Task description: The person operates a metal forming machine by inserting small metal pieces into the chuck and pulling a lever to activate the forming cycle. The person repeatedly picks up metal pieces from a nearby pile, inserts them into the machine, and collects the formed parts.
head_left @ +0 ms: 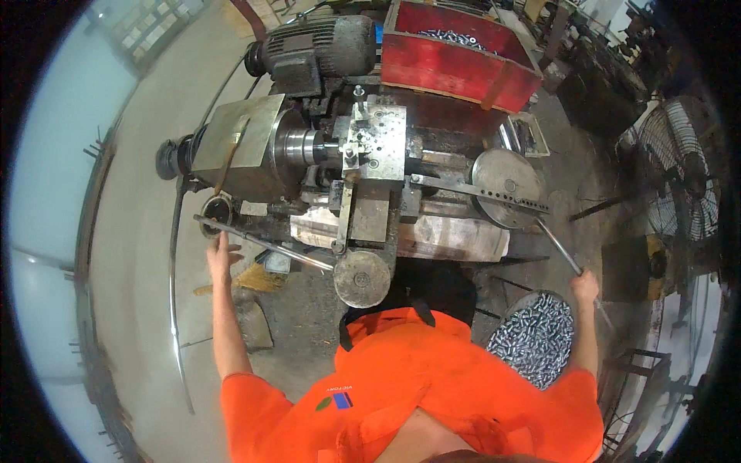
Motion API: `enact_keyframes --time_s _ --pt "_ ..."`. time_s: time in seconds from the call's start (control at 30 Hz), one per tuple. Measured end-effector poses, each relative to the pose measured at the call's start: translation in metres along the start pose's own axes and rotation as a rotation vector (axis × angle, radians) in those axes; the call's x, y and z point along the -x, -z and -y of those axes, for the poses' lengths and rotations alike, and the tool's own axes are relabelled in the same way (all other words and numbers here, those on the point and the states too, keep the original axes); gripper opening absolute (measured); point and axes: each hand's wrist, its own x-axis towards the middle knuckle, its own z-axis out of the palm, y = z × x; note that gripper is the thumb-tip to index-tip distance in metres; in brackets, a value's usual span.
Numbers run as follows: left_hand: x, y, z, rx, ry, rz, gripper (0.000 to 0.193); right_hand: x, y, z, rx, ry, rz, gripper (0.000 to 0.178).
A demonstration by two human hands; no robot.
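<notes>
My right hand (pixel 586 285) is wrapped round a long metal lever (pixel 559 245), which runs up to a round metal disc (pixel 509 185) on the right of a lathe-like machine. My left hand (pixel 221 258) has its fingers stretched out, just below the end of another metal lever (pixel 270 245) and a small round container (pixel 217 213). That second lever joins a smaller disc (pixel 362 278) in front of me. Between the two sides stand the chuck (pixel 299 147) and a steel tool block (pixel 384 139); any workpiece in the chuck is too small to make out.
A basin full of small shiny metal parts (pixel 534 339) stands by my right forearm. Behind the machine are a red bin (pixel 455 69) with more parts and an electric motor (pixel 320 54). A fan (pixel 670 166) stands at far right; a broom (pixel 258 278) lies low left.
</notes>
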Motion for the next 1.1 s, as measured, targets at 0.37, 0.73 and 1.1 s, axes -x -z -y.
enact_keyframes --time_s 0.37,0.73,1.1 --pt "-0.022 -0.057 0.018 0.190 -0.102 -0.188 0.034 0.210 -0.008 0.088 -1.165 -0.043 0.475 0.035" --pt "-0.014 -0.058 0.004 0.131 -0.078 -0.158 0.033 0.217 0.016 0.104 -1.270 -0.068 0.473 0.034" --pt "-0.014 -0.062 0.004 0.179 -0.084 -0.037 0.044 0.013 -0.006 -0.020 0.095 0.132 -0.160 0.041"
